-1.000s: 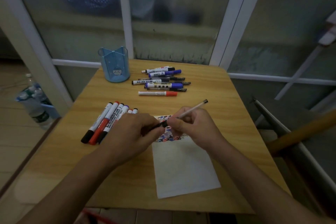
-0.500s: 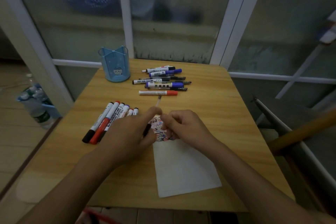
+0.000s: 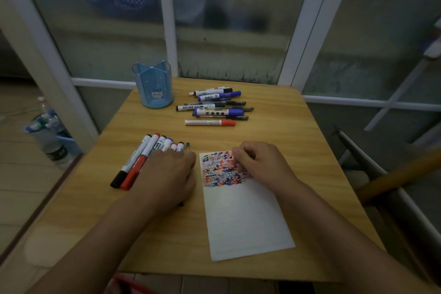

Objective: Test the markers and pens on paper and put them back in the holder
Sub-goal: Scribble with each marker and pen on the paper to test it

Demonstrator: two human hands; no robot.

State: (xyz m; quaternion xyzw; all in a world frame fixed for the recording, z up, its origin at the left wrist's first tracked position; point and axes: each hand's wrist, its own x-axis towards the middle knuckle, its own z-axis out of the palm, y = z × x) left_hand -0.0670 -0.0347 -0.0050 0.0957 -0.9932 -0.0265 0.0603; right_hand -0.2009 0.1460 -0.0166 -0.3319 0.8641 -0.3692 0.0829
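Note:
A white paper (image 3: pixel 245 217) lies on the wooden table (image 3: pixel 293 126), its top part covered with red, blue and black scribbles. My right hand (image 3: pixel 261 164) rests on the paper's top right corner, fingers loosely curled, holding nothing. My left hand (image 3: pixel 167 174) lies over a thin pen (image 3: pixel 187 145) at the right end of a row of markers (image 3: pixel 143 157), fingers bent round it. Only the pen's two ends show. A blue divided holder (image 3: pixel 154 86) stands empty at the back left. A pile of markers and pens (image 3: pixel 214 107) lies to its right.
A red-capped white marker (image 3: pixel 210 122) lies apart in front of the pile. Plastic bottles (image 3: pixel 52 145) stand on the floor at left. A chair frame with a wooden rail (image 3: pixel 393 179) is close on the right. Glass panels stand behind the table.
Both hands held the thin pen over the paper's top and brought pen and cap together. My left hand has carried it left to the marker row. My right hand let go and stays on the paper.

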